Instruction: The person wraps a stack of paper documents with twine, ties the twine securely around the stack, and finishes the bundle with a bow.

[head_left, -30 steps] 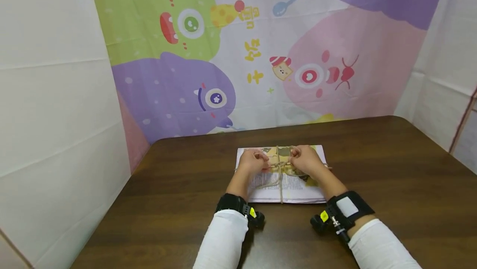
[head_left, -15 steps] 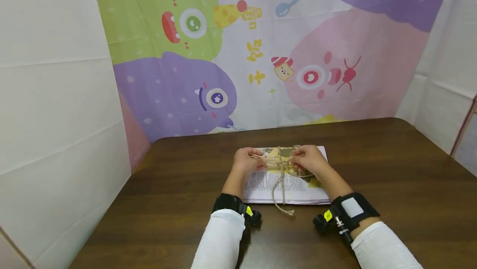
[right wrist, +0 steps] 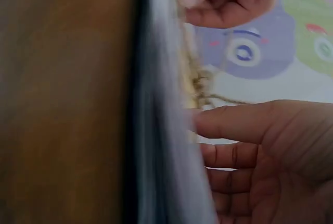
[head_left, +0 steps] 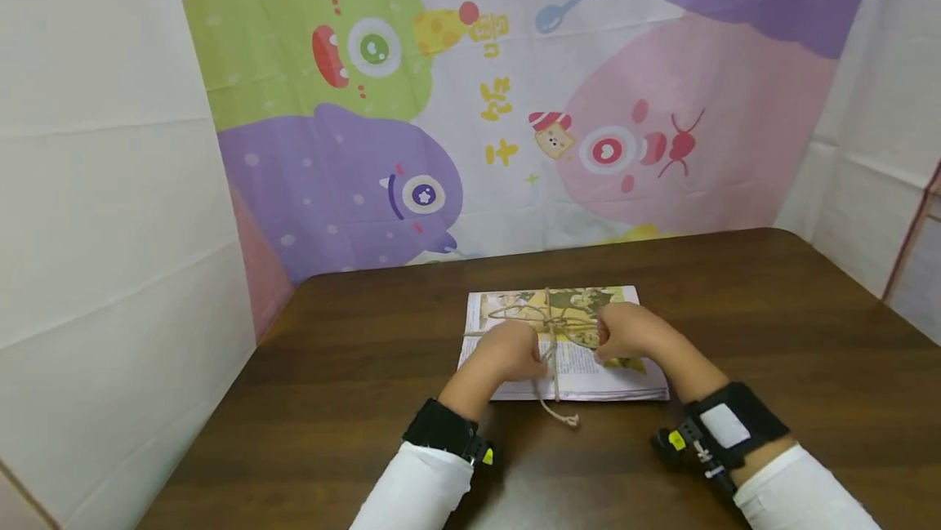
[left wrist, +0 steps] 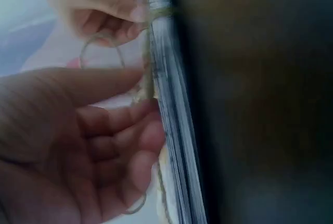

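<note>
A stack of newspapers (head_left: pixel 588 383) lies on the table, tied crosswise with twine (head_left: pixel 547 321). Two loops spread from the knot, and one loose end (head_left: pixel 562 418) hangs over the near edge. My left hand (head_left: pixel 510 350) is at the near part of the stack; in the left wrist view its thumb and index finger pinch the twine (left wrist: pixel 148 81). My right hand (head_left: pixel 631 331) rests on the right part of the top sheet. In the right wrist view its thumb touches the paper, blurred, and the other fingers are loosely bent.
The brown wooden table (head_left: pixel 353 399) extends around the stack. Behind it hangs a cartoon-print cloth (head_left: pixel 500 211), with white cloth (head_left: pixel 118 187) on the left side.
Both hands have let go of the twine loops at the knot. The left hand came nearer along the stack; the right hand moved right. The stack's near right corner sticks out farther.
</note>
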### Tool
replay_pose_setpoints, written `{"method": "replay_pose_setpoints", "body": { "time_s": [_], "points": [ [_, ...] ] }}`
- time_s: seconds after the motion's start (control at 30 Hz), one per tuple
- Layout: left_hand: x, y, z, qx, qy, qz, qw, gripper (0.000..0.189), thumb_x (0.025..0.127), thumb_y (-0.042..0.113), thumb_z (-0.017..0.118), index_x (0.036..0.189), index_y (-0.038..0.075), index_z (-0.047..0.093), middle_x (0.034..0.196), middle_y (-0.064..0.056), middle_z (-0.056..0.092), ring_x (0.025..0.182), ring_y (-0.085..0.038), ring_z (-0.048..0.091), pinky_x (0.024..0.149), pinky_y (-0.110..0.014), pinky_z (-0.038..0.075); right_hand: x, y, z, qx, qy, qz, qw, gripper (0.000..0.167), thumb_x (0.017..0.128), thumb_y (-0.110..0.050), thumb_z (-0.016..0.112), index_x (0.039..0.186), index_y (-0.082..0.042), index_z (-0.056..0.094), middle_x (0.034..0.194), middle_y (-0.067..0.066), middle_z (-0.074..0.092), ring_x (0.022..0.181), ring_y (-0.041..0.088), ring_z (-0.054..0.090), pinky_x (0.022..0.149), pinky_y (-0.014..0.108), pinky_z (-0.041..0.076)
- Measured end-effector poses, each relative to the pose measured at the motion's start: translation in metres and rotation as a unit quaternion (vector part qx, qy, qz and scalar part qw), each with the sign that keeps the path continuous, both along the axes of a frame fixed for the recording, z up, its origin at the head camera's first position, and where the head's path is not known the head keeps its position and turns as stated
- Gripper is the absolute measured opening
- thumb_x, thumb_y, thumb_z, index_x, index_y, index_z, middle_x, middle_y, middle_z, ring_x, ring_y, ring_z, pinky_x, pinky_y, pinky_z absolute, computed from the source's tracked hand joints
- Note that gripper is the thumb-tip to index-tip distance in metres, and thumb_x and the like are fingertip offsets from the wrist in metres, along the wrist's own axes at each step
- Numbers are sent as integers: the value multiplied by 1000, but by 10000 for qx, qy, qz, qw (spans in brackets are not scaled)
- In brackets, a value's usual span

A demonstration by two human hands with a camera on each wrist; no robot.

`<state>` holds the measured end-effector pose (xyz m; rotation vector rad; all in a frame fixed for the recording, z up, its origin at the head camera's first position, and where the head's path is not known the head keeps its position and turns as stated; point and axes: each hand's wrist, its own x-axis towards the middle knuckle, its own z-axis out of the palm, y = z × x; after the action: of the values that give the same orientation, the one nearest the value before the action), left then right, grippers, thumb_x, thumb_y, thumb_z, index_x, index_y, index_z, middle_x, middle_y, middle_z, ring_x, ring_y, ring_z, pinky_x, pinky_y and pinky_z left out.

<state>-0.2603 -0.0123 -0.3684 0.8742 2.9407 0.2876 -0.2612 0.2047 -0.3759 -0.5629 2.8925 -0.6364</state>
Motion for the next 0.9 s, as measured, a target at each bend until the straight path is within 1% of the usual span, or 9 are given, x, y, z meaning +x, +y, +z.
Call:
{"method": "replay_pose_setpoints", "body": {
  "time_s": [0.07, 0.13, 0.23, 0.4, 0.5, 0.63, 0.7, 0.83, 0.9],
  "points": [
    [3, -3, -7, -203, 77, -178, 9996, 47, 81, 13, 72, 46, 18, 41, 47, 11, 26, 49, -8, 25, 48, -23, 24, 3, -3, -6, 186, 106, 16, 9998, 27, 82, -11, 76, 70, -10, 53, 65, 0, 47, 57, 15, 41, 56, 30, 35],
    [6, -10, -10, -215, 204, -293, 9991, 47, 77, 6, 69, 47, 19, 35, 49, 10, 22, 50, -9, 22, 48, -23, 21, 6, -5, -10, 294, 277, 131, 9991, 26, 84, -10, 75, 72, -9, 52, 66, 1, 47, 59, 15, 42, 57, 31, 35],
    [10, -23, -8, -138, 234, -465, 9985, 45, 75, 1, 65, 50, 18, 33, 52, 9, 19, 52, -9, 20, 49, -24, 18, 11, -6, -12, 428, 648, 512, 9957, 26, 86, -6, 71, 71, -10, 51, 65, 0, 45, 59, 14, 39, 58, 30, 33],
    [17, -45, 1, 1, 250, -646, 9976, 40, 77, 1, 67, 52, 16, 39, 53, 9, 23, 53, -9, 22, 49, -23, 19, 20, -6, -9, 471, 1137, 1033, 9870, 30, 87, -2, 65, 65, -14, 48, 61, -6, 39, 56, 9, 32, 55, 26, 30],
    [20, -51, 5, -130, 233, -876, 9958, 36, 76, 3, 69, 52, 16, 45, 52, 11, 28, 52, -7, 26, 48, -22, 21, 25, -9, -5, 184, 936, 1250, 9876, 35, 87, -2, 61, 62, -16, 42, 58, -8, 33, 53, 7, 27, 53, 25, 26],
    [26, -52, 7, -350, -166, -1178, 9923, 30, 77, 6, 73, 56, 18, 55, 51, 15, 41, 51, -3, 39, 49, -18, 31, 32, -15, -3, -364, 439, 1566, 9860, 40, 87, 0, 58, 58, -18, 36, 55, -11, 24, 50, 5, 20, 52, 24, 23],
    [31, -51, 8, -442, -385, -1328, 9894, 27, 77, 7, 75, 58, 17, 59, 51, 15, 47, 52, -2, 44, 51, -18, 35, 35, -19, -3, -614, 234, 1668, 9838, 41, 86, 0, 56, 56, -19, 34, 54, -12, 21, 50, 6, 17, 52, 24, 21],
    [41, -46, 10, -617, -703, -1662, 9816, 24, 77, 6, 76, 61, 16, 61, 50, 14, 51, 50, 1, 49, 54, -15, 37, 40, -25, -2, -927, 49, 1727, 9806, 40, 83, 0, 55, 56, -19, 33, 53, -12, 21, 49, 5, 18, 52, 24, 22],
    [44, -43, 10, -704, -824, -1762, 9784, 25, 78, 7, 76, 60, 16, 61, 49, 14, 50, 48, 2, 48, 53, -14, 37, 42, -27, -3, -931, 70, 1662, 9817, 38, 81, 0, 56, 57, -19, 35, 53, -12, 23, 48, 5, 20, 51, 23, 22]
  ]
}}
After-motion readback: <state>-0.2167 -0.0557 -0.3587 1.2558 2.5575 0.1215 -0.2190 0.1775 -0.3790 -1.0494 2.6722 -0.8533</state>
